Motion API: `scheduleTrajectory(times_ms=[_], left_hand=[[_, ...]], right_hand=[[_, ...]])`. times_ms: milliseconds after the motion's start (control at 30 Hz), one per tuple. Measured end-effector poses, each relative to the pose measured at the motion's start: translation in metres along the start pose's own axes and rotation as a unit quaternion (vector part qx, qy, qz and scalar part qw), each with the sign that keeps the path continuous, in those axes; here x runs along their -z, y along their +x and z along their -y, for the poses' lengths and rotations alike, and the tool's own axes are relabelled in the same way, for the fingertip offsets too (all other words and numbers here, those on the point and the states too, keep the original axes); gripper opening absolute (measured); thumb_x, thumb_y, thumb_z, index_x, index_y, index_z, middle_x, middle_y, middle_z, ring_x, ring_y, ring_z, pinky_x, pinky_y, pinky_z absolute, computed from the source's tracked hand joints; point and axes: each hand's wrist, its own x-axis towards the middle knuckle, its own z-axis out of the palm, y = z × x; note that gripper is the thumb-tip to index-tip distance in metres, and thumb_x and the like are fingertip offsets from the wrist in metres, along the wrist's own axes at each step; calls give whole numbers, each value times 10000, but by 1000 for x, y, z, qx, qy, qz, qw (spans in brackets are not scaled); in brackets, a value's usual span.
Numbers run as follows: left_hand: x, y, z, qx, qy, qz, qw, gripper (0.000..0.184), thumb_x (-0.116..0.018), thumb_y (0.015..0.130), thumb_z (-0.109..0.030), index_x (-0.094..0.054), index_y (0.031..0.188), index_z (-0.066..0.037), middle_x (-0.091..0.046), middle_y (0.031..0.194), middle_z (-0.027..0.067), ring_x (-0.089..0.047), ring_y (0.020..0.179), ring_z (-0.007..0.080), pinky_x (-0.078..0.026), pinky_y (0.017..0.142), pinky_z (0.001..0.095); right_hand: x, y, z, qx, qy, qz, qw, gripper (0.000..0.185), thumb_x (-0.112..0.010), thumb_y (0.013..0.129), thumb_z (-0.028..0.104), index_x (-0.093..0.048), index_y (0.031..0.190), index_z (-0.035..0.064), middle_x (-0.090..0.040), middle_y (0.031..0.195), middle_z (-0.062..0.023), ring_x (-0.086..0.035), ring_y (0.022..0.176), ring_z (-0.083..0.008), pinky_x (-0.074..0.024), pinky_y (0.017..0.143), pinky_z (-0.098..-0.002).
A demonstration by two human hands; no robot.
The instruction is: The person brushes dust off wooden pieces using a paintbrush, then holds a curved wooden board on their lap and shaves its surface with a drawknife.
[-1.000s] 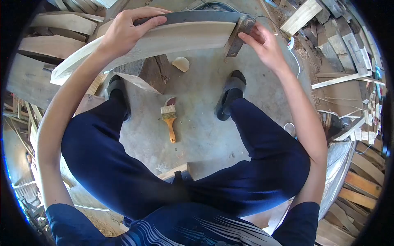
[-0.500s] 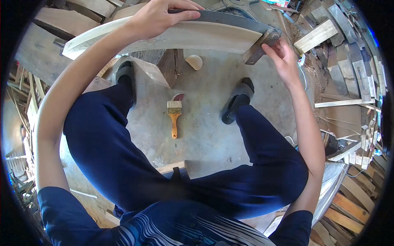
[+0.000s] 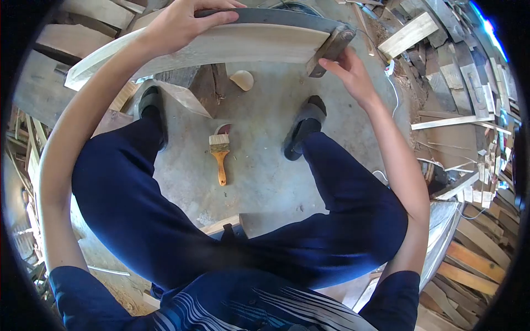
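Observation:
A long pale wooden board (image 3: 232, 45) lies across the top of the view, curved by the lens. Along its far edge runs the dark flat blade of a try square (image 3: 276, 17), whose thick stock crosses the board's right end. My left hand (image 3: 179, 25) is closed over the blade and board, thumb along the blade, fingertips partly hidden behind it. At the right end my right hand (image 3: 353, 74) grips the stock between thumb and fingers.
On the concrete floor between my feet lie a paintbrush (image 3: 220, 157), a dark red round piece (image 3: 223, 129) and a pale rounded offcut (image 3: 242, 80). A wooden block (image 3: 201, 88) stands under the board. Scrap wood (image 3: 458, 83) is piled along the right side.
The whole view has shifted, so the floor, board and hands appear farther left. Both hands keep about the same hold on the square and board.

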Motion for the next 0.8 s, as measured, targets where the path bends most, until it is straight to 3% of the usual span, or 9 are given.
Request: scheduleTrajectory(times_ms=[267,367,467,600,633,733,800], left_hand=[[3,1,1,8,-8,13,1000,357,-619,1015,-286,-690,1260,-37,-677,1308,62,-608,1168,145,-440,1066,326],[2,-1,0,3,9,7,1000,366,-619,1013,-292,-684,1258,-28,-668,1323,62,-605,1179,149,-438,1072,331],[2,-3,-5,17,-5,13,1000,374,-619,1013,-298,-677,1271,-33,-665,1329,65,-601,1192,152,-438,1075,335],[3,-2,-4,19,-14,14,1000,386,-612,1019,-317,-673,1284,-43,-671,1318,76,-604,1188,153,-444,1065,338],[5,-2,-6,18,-3,11,1000,388,-607,1022,-325,-675,1282,-45,-675,1310,76,-605,1185,152,-446,1061,336],[3,-1,-7,19,15,5,1000,395,-595,1031,-347,-682,1280,-54,-688,1282,73,-610,1170,148,-451,1047,326],[2,-1,-1,22,12,-1,1000,399,-588,1035,-358,-686,1282,-62,-701,1257,67,-617,1151,144,-453,1037,312]], right_hand=[[-45,-24,-51,-152,133,-23,979,842,-810,835,485,-434,1421,12,-640,1216,-102,-608,1073,-195,-474,891,-321],[-51,-35,-68,-215,87,46,972,751,-769,901,374,-399,1470,52,-591,1339,-145,-565,1238,-229,-467,991,-390],[-55,-45,-91,-214,-19,129,968,986,-799,827,537,-330,1514,8,-588,1350,-174,-575,1235,-275,-482,1004,-417],[-52,-55,-121,-174,-201,237,934,641,-714,933,359,-492,1450,52,-686,1210,-168,-670,1110,-285,-526,964,-372],[-50,-55,-131,-138,-202,210,947,406,-595,998,225,-583,1347,17,-727,1079,-160,-705,1009,-276,-543,913,-364],[-31,-34,-140,-93,-145,81,982,306,-492,1036,173,-636,1254,15,-738,1052,-148,-708,994,-252,-540,879,-377],[-19,-20,-110,-148,0,-56,987,304,-432,1059,187,-661,1186,32,-726,1101,-133,-698,983,-238,-537,834,-386]])
